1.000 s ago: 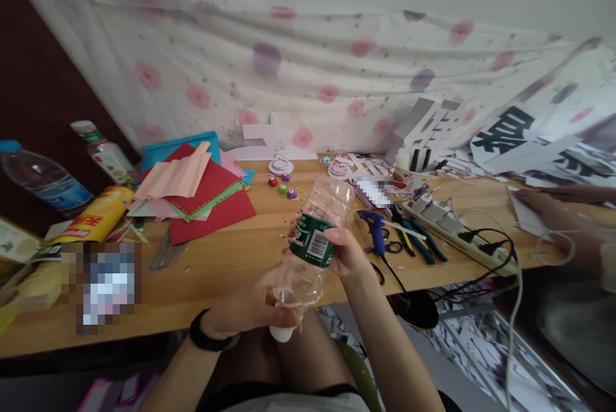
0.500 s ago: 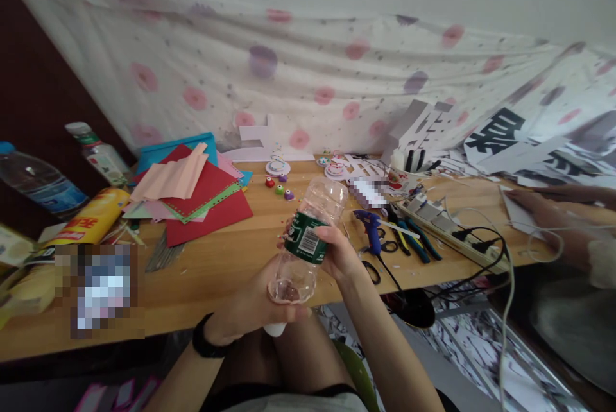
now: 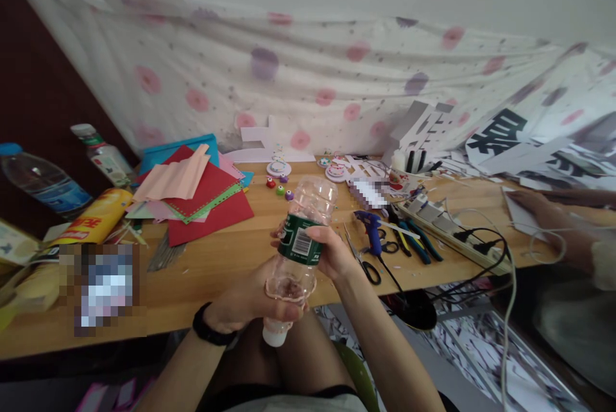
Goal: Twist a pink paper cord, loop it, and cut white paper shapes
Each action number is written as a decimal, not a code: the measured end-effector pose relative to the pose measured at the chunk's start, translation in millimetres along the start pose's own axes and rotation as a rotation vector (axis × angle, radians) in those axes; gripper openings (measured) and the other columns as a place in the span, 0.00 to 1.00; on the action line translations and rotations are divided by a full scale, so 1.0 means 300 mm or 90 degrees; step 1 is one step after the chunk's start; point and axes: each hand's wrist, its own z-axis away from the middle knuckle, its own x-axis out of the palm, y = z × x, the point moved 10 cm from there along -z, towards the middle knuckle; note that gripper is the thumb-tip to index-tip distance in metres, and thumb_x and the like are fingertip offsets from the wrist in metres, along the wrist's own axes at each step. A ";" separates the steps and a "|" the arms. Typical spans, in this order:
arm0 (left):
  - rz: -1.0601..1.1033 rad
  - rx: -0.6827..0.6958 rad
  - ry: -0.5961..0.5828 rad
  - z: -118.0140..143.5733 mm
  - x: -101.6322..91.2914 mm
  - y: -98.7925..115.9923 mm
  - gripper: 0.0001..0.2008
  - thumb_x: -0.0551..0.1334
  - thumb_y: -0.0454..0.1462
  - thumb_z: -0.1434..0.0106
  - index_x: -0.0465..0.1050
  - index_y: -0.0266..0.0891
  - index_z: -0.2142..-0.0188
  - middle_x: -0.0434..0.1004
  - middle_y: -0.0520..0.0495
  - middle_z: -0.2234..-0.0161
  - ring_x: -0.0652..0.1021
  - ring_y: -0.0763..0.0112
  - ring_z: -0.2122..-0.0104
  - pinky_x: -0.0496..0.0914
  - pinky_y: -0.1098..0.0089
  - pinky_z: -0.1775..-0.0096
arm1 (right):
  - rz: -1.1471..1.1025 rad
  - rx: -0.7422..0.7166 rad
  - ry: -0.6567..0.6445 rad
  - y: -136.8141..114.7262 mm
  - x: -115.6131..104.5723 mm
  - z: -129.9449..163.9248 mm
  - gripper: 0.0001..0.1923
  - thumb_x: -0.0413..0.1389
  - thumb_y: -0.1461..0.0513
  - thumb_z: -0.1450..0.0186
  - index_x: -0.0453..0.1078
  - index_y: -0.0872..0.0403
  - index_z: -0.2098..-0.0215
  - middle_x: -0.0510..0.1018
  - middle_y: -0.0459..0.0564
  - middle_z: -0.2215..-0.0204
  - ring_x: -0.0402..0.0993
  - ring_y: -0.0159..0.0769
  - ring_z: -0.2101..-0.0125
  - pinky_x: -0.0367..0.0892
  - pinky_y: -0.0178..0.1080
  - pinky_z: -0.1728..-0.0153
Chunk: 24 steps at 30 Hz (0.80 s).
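Observation:
Both my hands hold a clear plastic bottle (image 3: 315, 197) with a dark green label, tilted so its white cap (image 3: 274, 334) points down toward my lap. My left hand (image 3: 257, 296), with a black band at the wrist, is wrapped round the narrower part near the cap. At the label, my right hand (image 3: 334, 255) grips the side, its thumb lying next to the barcode. Small round figures (image 3: 280, 190) in red, green and purple sit on the table just beyond the bottle. Right of my right hand lie a pair of scissors (image 3: 369, 272) and a blue glue gun (image 3: 370, 232).
Coloured paper sheets (image 3: 216, 219) are stacked on the left, beside a yellow canister (image 3: 99, 216) and a water bottle (image 3: 43, 184). Pliers (image 3: 423, 242) and a power strip (image 3: 452, 232) with cables lie to the right. Another person's hand (image 3: 536, 210) rests on white paper at far right.
The bottle has shifted slightly left and turned more upright in my hands. More of its white cap shows below my left hand. Both hands keep their hold.

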 end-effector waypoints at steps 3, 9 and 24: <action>0.026 -0.008 -0.011 -0.010 -0.011 -0.018 0.26 0.74 0.48 0.55 0.68 0.38 0.63 0.70 0.52 0.71 0.69 0.74 0.72 0.62 0.71 0.71 | -0.012 -0.008 -0.012 -0.011 0.012 -0.002 0.19 0.67 0.58 0.50 0.75 0.57 0.61 0.83 0.50 0.67 0.81 0.42 0.63 0.76 0.42 0.58; 0.078 -0.005 -0.025 -0.027 -0.018 -0.034 0.26 0.76 0.46 0.56 0.68 0.39 0.62 0.70 0.53 0.70 0.69 0.76 0.72 0.63 0.73 0.71 | 0.003 -0.025 -0.022 -0.032 0.020 -0.005 0.21 0.66 0.58 0.49 0.74 0.55 0.57 0.81 0.55 0.54 0.80 0.45 0.58 0.75 0.45 0.57; 0.150 -0.039 -0.151 -0.016 -0.011 -0.098 0.33 0.75 0.54 0.61 0.77 0.39 0.59 0.79 0.46 0.66 0.76 0.66 0.70 0.69 0.65 0.67 | -0.043 0.035 -0.115 0.052 0.052 -0.016 0.26 0.64 0.52 0.49 0.70 0.55 0.55 0.80 0.59 0.53 0.80 0.51 0.57 0.75 0.51 0.58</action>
